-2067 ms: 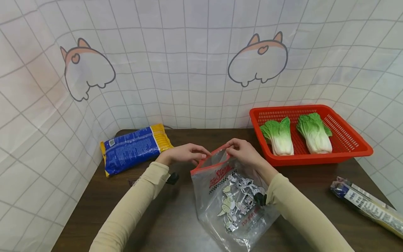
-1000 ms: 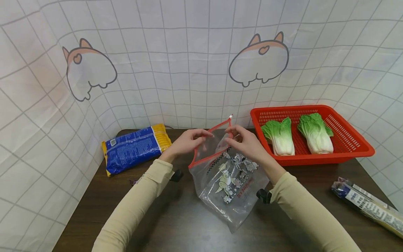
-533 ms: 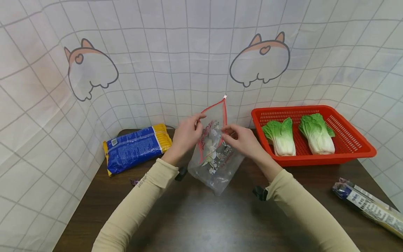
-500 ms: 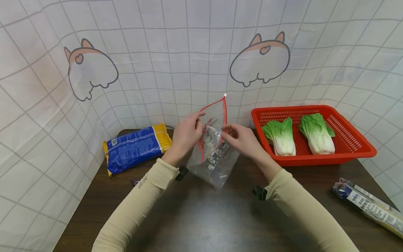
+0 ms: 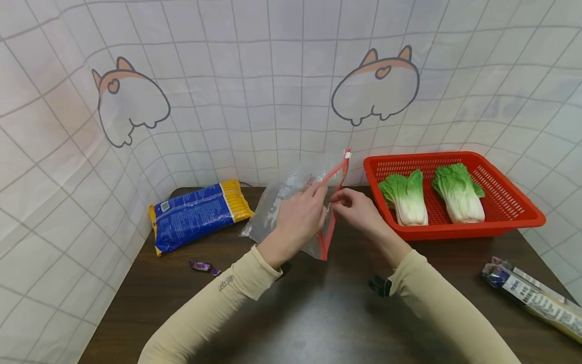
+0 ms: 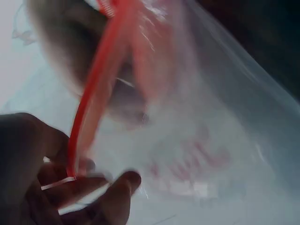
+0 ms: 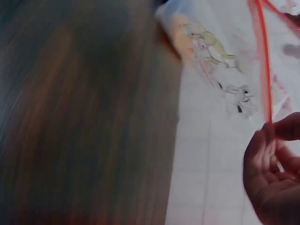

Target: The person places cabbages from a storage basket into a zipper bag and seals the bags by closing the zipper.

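Both hands hold a clear plastic zip bag (image 5: 268, 212) with a red zip edge and printed cartoon figures. My right hand (image 5: 359, 210) pinches the red edge between thumb and fingertips, which also shows in the right wrist view, where the red strip (image 7: 265, 70) runs up from the fingers. My left hand (image 5: 300, 217) grips the mouth from the near side, its fingertips partly hidden behind its back. A white slider (image 5: 347, 154) sits at the upper end of the zip. The bag's body slants left behind the left hand.
A red basket (image 5: 509, 217) with two Chinese cabbages (image 5: 411, 202) stands back right. A blue and yellow packet (image 5: 195, 217) lies back left, a small purple wrapped sweet (image 5: 204, 267) before it. A long slim packet (image 5: 532, 293) lies at the right edge of the dark table (image 5: 295, 323).
The bag has been lifted off the table and swung round, its bottom now pointing left instead of toward the viewer. The left hand has moved right and the purple sweet shows fully.
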The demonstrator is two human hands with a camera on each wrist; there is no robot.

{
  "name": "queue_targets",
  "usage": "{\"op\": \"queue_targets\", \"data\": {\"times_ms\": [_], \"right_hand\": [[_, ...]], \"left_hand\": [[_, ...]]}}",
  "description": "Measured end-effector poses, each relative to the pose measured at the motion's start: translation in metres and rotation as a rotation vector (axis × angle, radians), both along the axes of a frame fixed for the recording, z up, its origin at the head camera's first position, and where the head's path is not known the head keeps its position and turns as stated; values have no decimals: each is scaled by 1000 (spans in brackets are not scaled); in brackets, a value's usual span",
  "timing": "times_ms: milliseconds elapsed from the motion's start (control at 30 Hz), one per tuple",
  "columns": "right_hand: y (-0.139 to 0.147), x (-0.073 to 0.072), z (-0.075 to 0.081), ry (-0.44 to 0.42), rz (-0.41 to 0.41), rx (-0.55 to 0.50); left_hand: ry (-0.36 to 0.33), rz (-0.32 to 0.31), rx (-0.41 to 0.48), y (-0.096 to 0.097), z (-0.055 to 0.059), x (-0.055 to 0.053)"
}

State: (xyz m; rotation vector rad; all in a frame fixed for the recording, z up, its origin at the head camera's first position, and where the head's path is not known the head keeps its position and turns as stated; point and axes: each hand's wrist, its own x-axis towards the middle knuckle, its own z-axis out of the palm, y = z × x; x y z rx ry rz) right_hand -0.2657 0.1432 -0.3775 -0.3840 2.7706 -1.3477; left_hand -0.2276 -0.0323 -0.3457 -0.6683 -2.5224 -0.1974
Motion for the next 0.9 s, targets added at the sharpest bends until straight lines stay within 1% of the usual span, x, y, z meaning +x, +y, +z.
{"op": "queue_targets", "data": {"times_ms": [33, 100, 200, 300, 433, 500, 533, 567, 600, 633, 700, 800, 833, 900], "right_hand": [[5, 0, -3, -13, -13, 44], [15, 1, -8, -17, -31, 117], [25, 1, -14, 15, -31, 170], [30, 2, -19, 65, -2, 159], [31, 1, -24, 123, 33, 109], [31, 1, -25, 136, 35, 91], [30, 1, -26, 140, 32, 85], [30, 1, -27, 142, 29, 79], [30, 0, -28, 146, 25, 79], [30, 0, -29, 153, 22, 83], [30, 0, -31, 161, 20, 91], [32, 0, -35, 182, 31, 112], [32, 0, -36, 185, 44, 117], [32, 1, -36, 181, 76, 124]], "left_hand": [[-45, -10, -4, 1, -7, -2], [-105, -25, -7, 2, -17, -6], [-174, -29, 22, 2, -27, -13], [-265, -48, 97, 0, -32, -20], [-388, -136, 247, -5, -38, -28], [-415, -170, 308, -7, -41, -31], [-417, -182, 335, -8, -43, -32], [-401, -186, 354, -9, -46, -33], [-376, -176, 366, -11, -48, -34], [-344, -159, 379, -12, -51, -34], [-260, -106, 412, -17, -57, -36], [-108, -32, 507, -26, -66, -37], [-70, -20, 546, -29, -69, -38], [-8, -17, 619, -33, -74, -39]]}}
